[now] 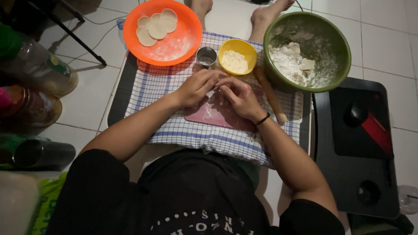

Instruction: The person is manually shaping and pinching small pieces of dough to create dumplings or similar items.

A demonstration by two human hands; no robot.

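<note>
i can't make out what my left hand point(197, 87) and right hand point(238, 96) pinch between them; fingers curl together over the pink board point(213, 116), so either grip stays unclear. bottles point(35, 74) at the left are dark and cut off, one with a green patch. ahead sit an orange plate point(174, 43) of dough rounds point(154, 26), metal cup point(206, 56), yellow bowl point(237, 56), green bowl point(339, 48). a rolling pin point(270, 93) lies beside my right hand on the checked cloth point(152, 87).
</note>
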